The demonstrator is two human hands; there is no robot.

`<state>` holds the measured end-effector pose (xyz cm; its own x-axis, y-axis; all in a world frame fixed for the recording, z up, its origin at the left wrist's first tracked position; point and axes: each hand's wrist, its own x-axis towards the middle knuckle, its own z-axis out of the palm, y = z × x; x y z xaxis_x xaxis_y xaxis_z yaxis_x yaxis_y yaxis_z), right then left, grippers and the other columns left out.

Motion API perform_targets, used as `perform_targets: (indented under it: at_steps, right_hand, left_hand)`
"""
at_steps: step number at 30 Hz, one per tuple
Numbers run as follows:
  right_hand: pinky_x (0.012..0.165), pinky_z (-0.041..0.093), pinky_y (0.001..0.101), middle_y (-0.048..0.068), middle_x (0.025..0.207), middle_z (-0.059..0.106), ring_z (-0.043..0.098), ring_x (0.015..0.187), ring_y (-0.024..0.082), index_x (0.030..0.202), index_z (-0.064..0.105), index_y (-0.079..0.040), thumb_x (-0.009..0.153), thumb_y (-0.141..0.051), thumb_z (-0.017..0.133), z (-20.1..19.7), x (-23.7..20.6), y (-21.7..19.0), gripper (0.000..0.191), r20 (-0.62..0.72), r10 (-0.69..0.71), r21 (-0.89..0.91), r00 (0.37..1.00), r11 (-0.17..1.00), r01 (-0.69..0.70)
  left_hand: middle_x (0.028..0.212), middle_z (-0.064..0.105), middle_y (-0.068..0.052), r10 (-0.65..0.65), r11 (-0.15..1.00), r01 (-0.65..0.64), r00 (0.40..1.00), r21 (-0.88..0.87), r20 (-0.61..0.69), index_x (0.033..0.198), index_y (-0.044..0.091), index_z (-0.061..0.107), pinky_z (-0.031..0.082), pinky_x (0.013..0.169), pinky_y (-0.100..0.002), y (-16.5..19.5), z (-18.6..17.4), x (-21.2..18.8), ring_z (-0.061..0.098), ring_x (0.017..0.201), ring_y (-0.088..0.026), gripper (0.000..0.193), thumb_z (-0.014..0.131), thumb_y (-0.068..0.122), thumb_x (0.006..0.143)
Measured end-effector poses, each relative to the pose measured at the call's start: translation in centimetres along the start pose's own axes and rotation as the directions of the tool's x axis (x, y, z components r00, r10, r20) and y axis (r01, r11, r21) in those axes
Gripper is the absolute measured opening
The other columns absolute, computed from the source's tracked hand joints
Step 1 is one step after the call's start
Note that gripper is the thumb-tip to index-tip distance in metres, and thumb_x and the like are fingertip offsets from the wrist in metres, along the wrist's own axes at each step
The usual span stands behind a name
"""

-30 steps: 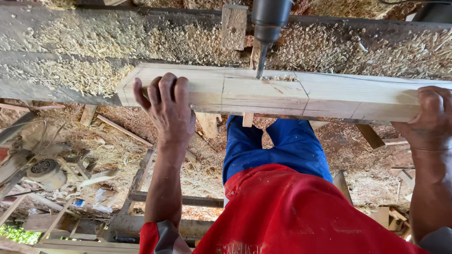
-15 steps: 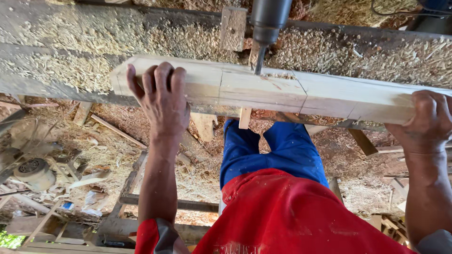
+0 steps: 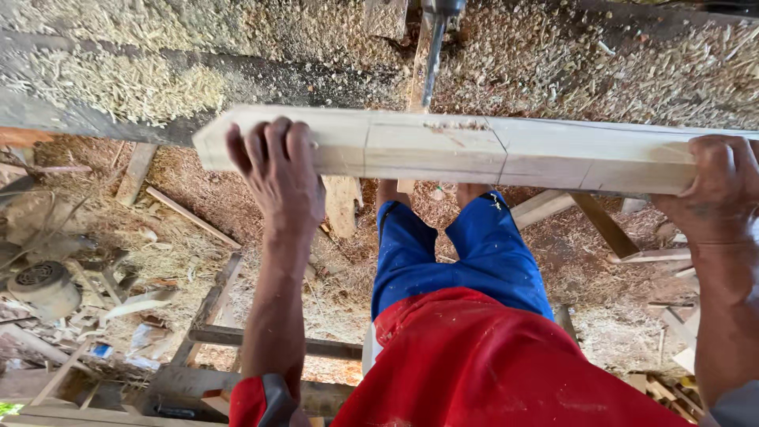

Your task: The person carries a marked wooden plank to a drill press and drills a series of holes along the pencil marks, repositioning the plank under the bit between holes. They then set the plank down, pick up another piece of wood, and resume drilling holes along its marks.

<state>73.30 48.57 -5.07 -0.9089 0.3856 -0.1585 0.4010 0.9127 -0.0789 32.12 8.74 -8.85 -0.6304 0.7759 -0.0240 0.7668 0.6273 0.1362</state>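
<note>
A long pale wooden beam (image 3: pixel 474 150) with pencil lines across it lies crosswise in front of me. My left hand (image 3: pixel 277 170) grips it near its left end, fingers curled over the top. My right hand (image 3: pixel 715 190) grips it near the right edge of the view. A vertical drill bit (image 3: pixel 431 71) of a fixed boring machine stands just behind the beam's far edge, beside a rough chewed mark on the wood. My blue trousers and red shirt show below the beam.
A sawdust-covered machine bed (image 3: pixel 158 79) runs behind the beam. Wood offcuts (image 3: pixel 186 213) and shavings litter the floor. A grey motor (image 3: pixel 39 285) sits at lower left, and timber frame pieces (image 3: pixel 213 316) lie beneath my left arm.
The beam and both hands have come toward me and lower in view. The drill bit now stands at the beam's far edge instead of over its top face.
</note>
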Motion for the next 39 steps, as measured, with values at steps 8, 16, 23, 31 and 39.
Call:
perform_targets:
  at_steps: [8,16,23,31,39]
  right_hand:
    - [0.093,0.057,0.0438,0.017,0.122,0.066,0.068,0.112,0.029,0.118,0.056,-0.003,0.087,-0.034,0.09,-3.6,4.9,-6.5,0.055,-0.065,-0.149,-0.159,0.987,0.978,0.138]
    - [0.08,0.053,0.0359,0.011,0.092,0.069,0.071,0.085,0.027,0.096,0.055,-0.006,0.094,-0.037,0.089,-1.1,3.8,-4.0,0.046,-0.029,-0.122,-0.027,0.992,0.992,0.121]
    - [0.078,0.053,0.0373,0.012,0.094,0.068,0.069,0.083,0.027,0.106,0.057,-0.004,0.089,-0.03,0.091,0.4,2.6,-2.6,0.046,-0.022,-0.106,0.011,0.994,0.994,0.106]
    - [0.09,0.052,0.037,0.01,0.108,0.068,0.067,0.096,0.029,0.11,0.057,-0.007,0.093,-0.024,0.092,0.7,1.9,-1.7,0.043,0.007,-0.024,0.009,1.0,1.0,0.024]
    - [0.082,0.052,0.0379,0.008,0.095,0.07,0.069,0.085,0.027,0.098,0.056,-0.007,0.09,-0.045,0.09,-0.8,3.7,-2.8,0.051,-0.035,-0.071,-0.084,0.997,0.994,0.068]
  left_hand:
    - [0.141,0.053,-0.01,-0.098,0.98,0.069,0.983,0.184,0.156,0.131,0.017,0.053,0.019,0.112,-0.073,-1.7,-2.6,-0.8,0.049,0.134,-0.034,0.079,0.096,0.022,0.064]
    - [0.137,0.044,-0.011,-0.192,0.981,0.191,0.967,0.021,0.169,0.134,0.01,0.049,0.057,0.107,-0.052,-4.7,-1.6,-1.6,0.041,0.133,-0.036,0.094,0.101,0.01,0.055]
    - [0.139,0.045,-0.011,-0.141,0.99,0.14,0.983,0.016,0.12,0.137,0.011,0.049,0.056,0.109,-0.049,-5.0,-1.0,-0.8,0.041,0.131,-0.034,0.104,0.106,0.017,0.05]
    - [0.138,0.041,-0.013,-0.109,0.994,0.106,0.986,0.027,0.126,0.138,0.012,0.043,0.05,0.114,-0.053,-5.4,-0.7,0.8,0.039,0.132,-0.036,0.108,0.105,0.017,0.049]
    - [0.137,0.042,-0.005,-0.099,0.988,0.096,0.995,0.12,0.026,0.132,0.019,0.049,0.05,0.115,-0.046,-6.4,1.6,-0.2,0.04,0.133,-0.031,0.077,0.101,0.01,0.076]
